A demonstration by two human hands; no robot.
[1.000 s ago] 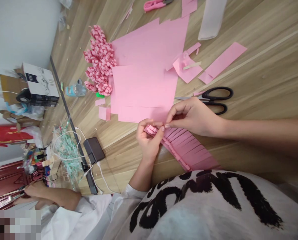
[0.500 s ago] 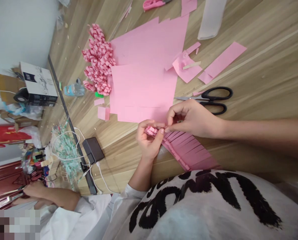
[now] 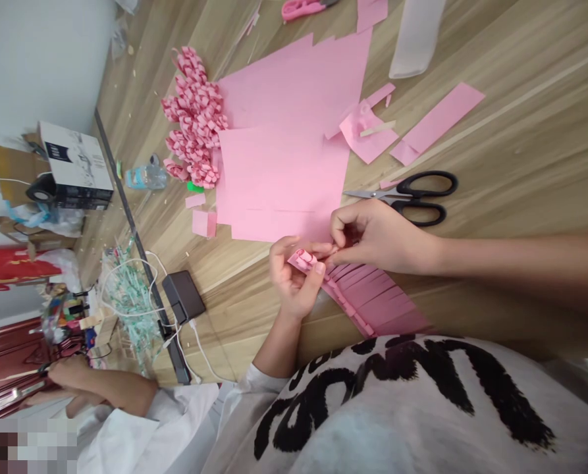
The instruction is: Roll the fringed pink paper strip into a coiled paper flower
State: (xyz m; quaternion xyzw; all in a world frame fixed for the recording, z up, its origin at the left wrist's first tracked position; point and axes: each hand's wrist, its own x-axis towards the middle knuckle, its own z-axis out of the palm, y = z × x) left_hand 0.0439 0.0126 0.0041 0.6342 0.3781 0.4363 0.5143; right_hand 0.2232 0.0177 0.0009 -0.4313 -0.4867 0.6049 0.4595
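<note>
A fringed strip of pink paper (image 3: 367, 293) slants from my hands down towards my shirt, cut into narrow tabs along one side and curled along the other. My left hand (image 3: 294, 280) pinches its upper end between thumb and fingers, where a small roll of pink paper (image 3: 304, 257) shows. Close beside it, the fingers of my right hand (image 3: 373, 237) are closed at the fringe; their tips are partly hidden. Black-handled scissors (image 3: 407, 197) lie just beyond my right hand. Large pink paper sheets (image 3: 284, 164) are spread in front of both hands.
Curled pink paper flowers (image 3: 195, 122) are heaped beside the sheets. Paper scraps (image 3: 367, 131), a pink cutter (image 3: 303, 9) and a translucent plastic piece (image 3: 417, 39) lie further off. To the left are a black adapter box (image 3: 184, 298) with cables, a bottle (image 3: 146, 177) and a co-worker's arm (image 3: 110, 388).
My left fingers have shifted slightly, and more of the rolled paper end shows above the thumb. My right fingertips have moved a little along the fringe. The co-worker's hand has moved slightly.
</note>
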